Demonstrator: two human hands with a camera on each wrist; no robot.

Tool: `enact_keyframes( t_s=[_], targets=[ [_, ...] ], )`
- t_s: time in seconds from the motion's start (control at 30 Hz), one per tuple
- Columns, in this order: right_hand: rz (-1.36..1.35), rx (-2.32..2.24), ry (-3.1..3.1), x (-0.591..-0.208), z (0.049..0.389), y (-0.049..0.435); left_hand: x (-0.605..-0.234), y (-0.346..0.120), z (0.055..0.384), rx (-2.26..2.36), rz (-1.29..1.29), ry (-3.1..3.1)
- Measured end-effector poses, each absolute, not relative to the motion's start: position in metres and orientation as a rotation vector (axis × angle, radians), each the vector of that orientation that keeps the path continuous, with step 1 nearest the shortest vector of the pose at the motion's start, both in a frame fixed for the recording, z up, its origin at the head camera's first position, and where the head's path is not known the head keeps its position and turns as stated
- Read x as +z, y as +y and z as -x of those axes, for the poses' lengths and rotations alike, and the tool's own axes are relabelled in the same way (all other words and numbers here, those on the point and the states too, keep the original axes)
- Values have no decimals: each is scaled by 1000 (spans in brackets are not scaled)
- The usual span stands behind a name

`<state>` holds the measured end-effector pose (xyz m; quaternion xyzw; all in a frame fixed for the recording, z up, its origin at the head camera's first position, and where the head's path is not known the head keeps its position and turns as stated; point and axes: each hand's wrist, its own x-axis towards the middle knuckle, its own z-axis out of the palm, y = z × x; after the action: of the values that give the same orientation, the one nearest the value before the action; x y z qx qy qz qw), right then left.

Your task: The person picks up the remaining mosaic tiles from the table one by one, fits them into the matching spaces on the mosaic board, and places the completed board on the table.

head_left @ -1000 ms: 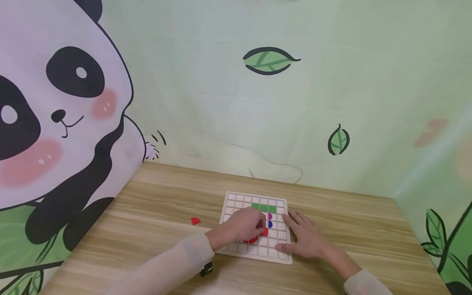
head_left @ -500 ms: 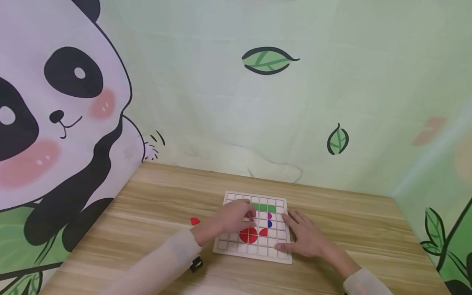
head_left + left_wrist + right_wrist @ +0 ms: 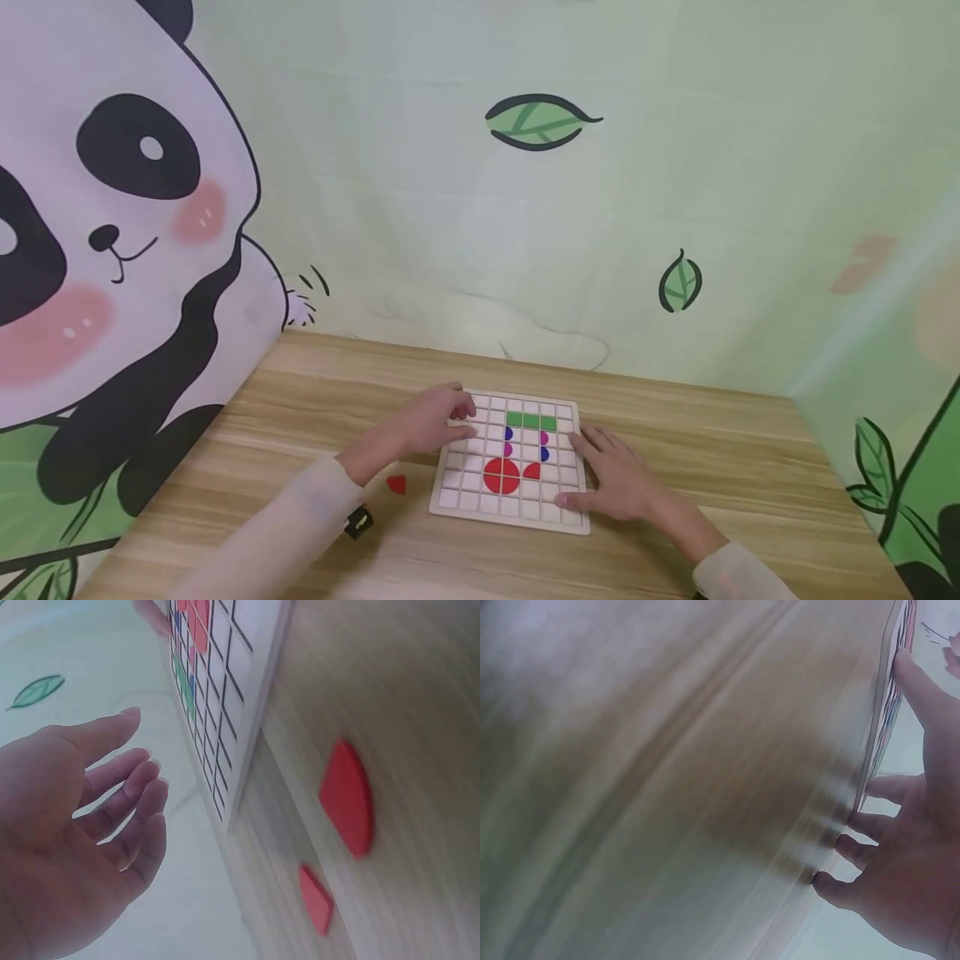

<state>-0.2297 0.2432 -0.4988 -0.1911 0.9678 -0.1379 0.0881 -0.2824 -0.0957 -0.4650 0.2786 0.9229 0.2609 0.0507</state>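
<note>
L hand (image 3: 431, 421) loosely curled, nothing held; R hand (image 3: 615, 475) spread, touching board (image 3: 527, 507), lower ctr of frame. Loose red pc (image 3: 397, 484) bottom, left of ctr: prob. light, stiff; pinch edges.

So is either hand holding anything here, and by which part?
Nothing is held: the left hand is empty; the right hand just rests at the edge of the board.
</note>
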Motion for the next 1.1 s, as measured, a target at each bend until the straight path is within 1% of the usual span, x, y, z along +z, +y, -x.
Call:
enact_keyframes(
  t_s=[0.1, 0.27, 0.5, 0.63, 0.87, 1.1],
  targets=[
    [568, -417, 2874, -497, 230, 242, -466, -107, 283, 810, -802, 2803],
    [569, -424, 2871, -498, 230, 240, -467, -131, 286, 817, -851, 2798],
    [576, -418, 2869, -498, 231, 240, -468, -161, 286, 753, -754, 2784],
    [582, -418, 2869, -499, 231, 240, -470, -174, 283, 737, -757, 2766],
    [588, -430, 2872, -499, 229, 241, -470, -191, 276, 721, -820, 2743],
    [565, -435, 2871, -497, 229, 242, -476, -198, 271, 691, -792, 2737]
  ],
)
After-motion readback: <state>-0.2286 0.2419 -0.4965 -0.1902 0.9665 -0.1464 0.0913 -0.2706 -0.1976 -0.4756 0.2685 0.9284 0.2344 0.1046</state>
